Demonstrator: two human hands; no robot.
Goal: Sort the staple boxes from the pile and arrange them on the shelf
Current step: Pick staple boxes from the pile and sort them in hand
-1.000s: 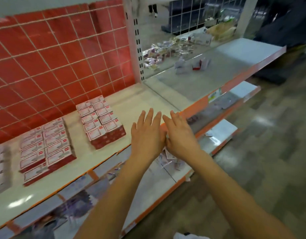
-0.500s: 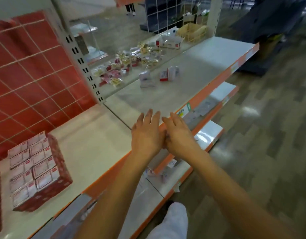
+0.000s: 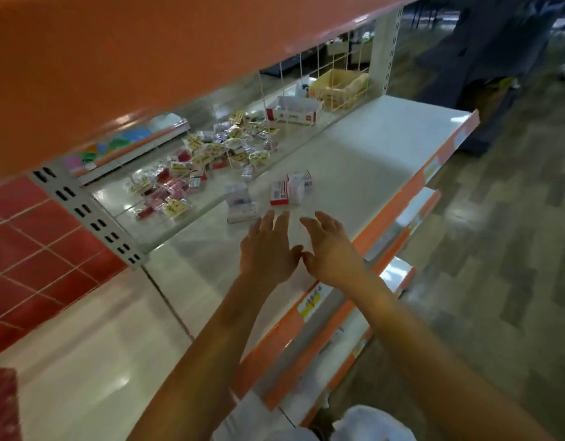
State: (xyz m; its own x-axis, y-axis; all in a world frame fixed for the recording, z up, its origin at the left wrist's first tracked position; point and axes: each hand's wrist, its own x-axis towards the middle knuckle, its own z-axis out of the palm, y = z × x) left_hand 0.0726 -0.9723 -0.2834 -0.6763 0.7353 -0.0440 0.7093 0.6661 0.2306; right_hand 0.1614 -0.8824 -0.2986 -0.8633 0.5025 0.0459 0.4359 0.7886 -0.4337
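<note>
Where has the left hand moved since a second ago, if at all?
Yes. The left hand went from above the orange front edge forward over the shelf, toward the staple boxes.

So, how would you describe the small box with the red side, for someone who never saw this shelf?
On the white shelf with the orange front edge, look just in front of the pile of packets. The red-faced box stands between a pale box on its left and a white carton at its right. Only it shows a broad red side.
</note>
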